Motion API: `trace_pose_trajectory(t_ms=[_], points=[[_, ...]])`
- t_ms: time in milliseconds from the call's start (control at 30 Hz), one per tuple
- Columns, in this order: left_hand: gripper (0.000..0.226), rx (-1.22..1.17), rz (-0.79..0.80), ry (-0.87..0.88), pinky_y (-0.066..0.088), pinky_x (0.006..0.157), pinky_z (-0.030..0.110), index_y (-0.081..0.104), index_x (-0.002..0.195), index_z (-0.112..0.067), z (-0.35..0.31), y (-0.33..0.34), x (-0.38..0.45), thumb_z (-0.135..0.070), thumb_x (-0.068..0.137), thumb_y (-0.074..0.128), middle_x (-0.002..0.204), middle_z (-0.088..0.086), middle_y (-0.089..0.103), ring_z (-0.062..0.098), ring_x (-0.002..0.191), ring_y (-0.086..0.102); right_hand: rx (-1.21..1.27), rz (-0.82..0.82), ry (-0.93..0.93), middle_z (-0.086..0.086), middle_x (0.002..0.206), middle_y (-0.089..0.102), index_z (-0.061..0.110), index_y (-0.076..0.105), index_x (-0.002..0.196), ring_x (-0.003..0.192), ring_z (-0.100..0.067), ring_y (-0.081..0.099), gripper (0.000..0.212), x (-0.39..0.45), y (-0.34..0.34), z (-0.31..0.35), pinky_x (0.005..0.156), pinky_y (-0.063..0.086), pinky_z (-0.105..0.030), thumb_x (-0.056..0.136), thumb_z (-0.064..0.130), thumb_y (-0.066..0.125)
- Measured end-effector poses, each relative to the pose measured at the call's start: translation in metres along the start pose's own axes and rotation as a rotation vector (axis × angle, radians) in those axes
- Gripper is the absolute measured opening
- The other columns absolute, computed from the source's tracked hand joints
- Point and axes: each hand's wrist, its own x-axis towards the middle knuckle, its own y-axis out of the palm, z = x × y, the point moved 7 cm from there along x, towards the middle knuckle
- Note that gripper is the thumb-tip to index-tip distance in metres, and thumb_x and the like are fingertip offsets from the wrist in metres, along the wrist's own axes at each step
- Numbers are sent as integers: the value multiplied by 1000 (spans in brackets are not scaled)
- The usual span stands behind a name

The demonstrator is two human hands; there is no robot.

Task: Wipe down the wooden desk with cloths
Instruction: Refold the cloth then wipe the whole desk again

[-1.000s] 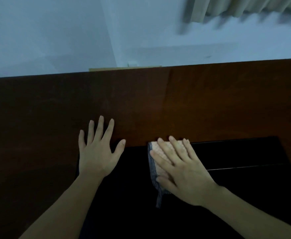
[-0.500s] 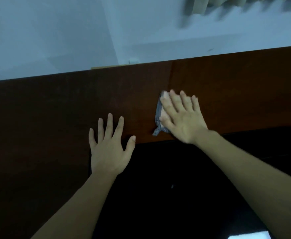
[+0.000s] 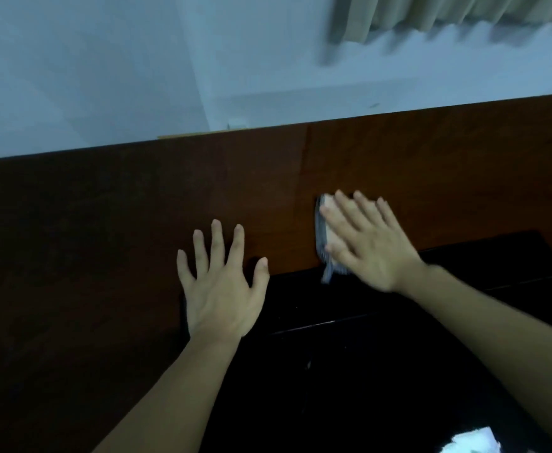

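Wooden desk (image 3: 104, 256): dark brown, its near edge met a black recess.
Cloth (image 3: 325, 230): near that edge, under the right hand (image 3: 366, 243), fingers straight and together.
Left hand (image 3: 222, 289): flat, fingers spread, bracing.
Advice: keep even palm pressure and overlap the strokes.

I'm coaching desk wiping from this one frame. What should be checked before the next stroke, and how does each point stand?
1. Right hand flat on the cloth, fingers straight: ok.
2. Cloth lying on the wooden desk, near its front edge: ok.
3. Left hand flat on the desk, apart from the cloth: ok.
4. Wood ahead of the cloth bare up to the far edge: ok.
5. Cloth's tail hanging over the front edge: not ok.
6. Cloth damp or dry: cannot tell.
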Motion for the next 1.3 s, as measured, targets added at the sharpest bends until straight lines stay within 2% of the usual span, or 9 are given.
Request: trace_pose_trajectory(t_ms=[233,367,467,600,733,933,1033,1133,1300], points=[[72,8,8,0,-9,124,54,-5,161,-34,-2,0,0,-65,98,9,169,1,-15,27,155,-19,26,10,104,-3,170,-11,36,-12,160,156,-32,-10,79,21,-8,-6,124,-6,-54,88,68,-12],[71,-25,6,17,-8,124,56,-2,162,-36,-3,-3,-2,-65,98,8,170,-1,-13,27,155,-18,31,25,-35,-4,170,-11,34,-14,159,156,-33,-9,73,-41,10,27,124,-6,-55,95,68,-15],[74,-48,-52,91,-5,123,56,5,161,-37,-7,-7,-3,-65,93,5,170,-3,-6,26,156,-13,21,12,-187,-4,171,0,31,2,163,156,-34,1,68,-86,22,44,121,2,-56,105,64,11],[70,-41,-95,175,-4,122,55,17,160,-36,-13,-7,-6,-61,95,14,170,-5,7,24,157,-4,20,23,-296,3,170,-10,39,-5,161,156,-27,-12,68,-94,24,36,122,-7,-51,103,68,15],[66,-40,-135,267,-1,124,57,30,158,-34,-19,-8,-9,-56,97,21,168,-8,17,22,157,3,17,-5,-94,8,165,-25,43,-22,155,154,-24,-20,70,-29,6,-13,123,-14,-47,93,70,-6],[55,-48,-252,346,7,124,59,50,149,-25,-26,-12,-16,-44,99,38,159,-5,39,24,154,21,65,41,48,0,170,-14,37,-13,159,155,-31,-12,83,28,-8,-45,123,-10,-53,83,69,-14],[55,-1,-237,318,6,124,58,49,149,-26,-26,-11,-13,-47,100,35,160,-7,36,22,155,18,-2,37,-51,-5,170,-13,32,-14,160,155,-35,-11,77,-10,-1,-28,123,-7,-56,90,64,-11],[57,-24,-235,261,6,123,61,53,147,-26,-32,-13,-9,-49,99,31,159,-6,40,22,154,19,24,15,-260,-6,171,3,30,3,163,155,-38,3,68,-74,14,-6,122,-1,-57,103,61,8],[53,-224,-209,37,-1,124,56,45,151,-30,-81,-7,1,-49,104,28,165,-6,30,20,156,10,65,68,-482,6,169,-14,41,-6,160,155,-28,-16,67,-111,30,-14,121,-12,-50,103,69,16]])
